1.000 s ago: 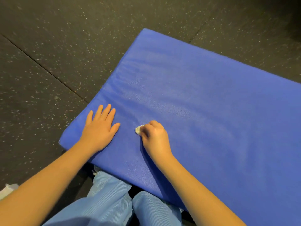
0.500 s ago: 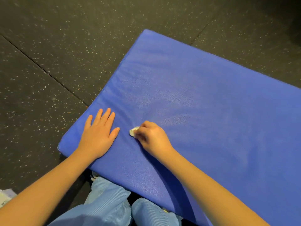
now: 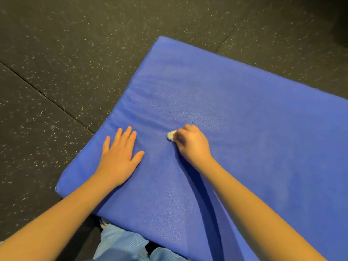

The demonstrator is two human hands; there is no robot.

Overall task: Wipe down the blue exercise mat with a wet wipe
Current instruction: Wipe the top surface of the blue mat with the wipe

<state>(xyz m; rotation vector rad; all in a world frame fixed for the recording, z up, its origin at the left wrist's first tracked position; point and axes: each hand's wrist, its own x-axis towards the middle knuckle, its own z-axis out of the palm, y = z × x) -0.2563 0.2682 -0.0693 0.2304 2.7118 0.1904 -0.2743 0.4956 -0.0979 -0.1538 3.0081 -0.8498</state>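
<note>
Gripping small crumpled white wet wipe: my right hand, fingers curled round it, wad poking out past fingertips, pressed onto thick blue padded exercise mat. Left hand just beside, flat, fingers straight, palm down on mat, holding nothing.

My read: wipe bunched tight, contact patch tiny. Better to spread it under flat fingers, then run long overlapping strokes away from left hand. Put weight on left palm to pin mat.

Beyond mat: dark speckled rubber floor. Below wrists: pale blue striped trousers.
</note>
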